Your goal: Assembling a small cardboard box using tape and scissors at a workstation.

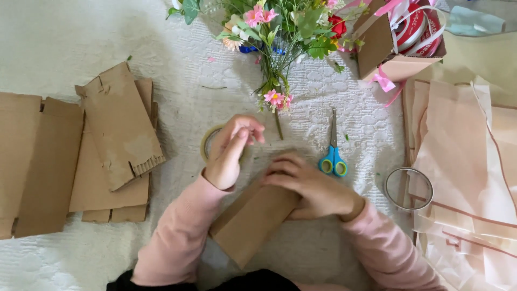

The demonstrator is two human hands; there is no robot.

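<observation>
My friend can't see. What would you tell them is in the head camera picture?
A person in pink sleeves works on a white cloth: the left hand holds a roll of tape, while the right hand presses on a folded cardboard piece. Blue-handled scissors and a flower bunch lie beyond the hands, with flat cardboard pieces at left and pink paper at right.

A brown cardboard piece [250, 221] lies flat and slanted on the white quilted cover, its upper end hidden under a hand. A roll of clear tape [210, 143] stands just above it, tilted up, mostly hidden behind fingers.
</observation>
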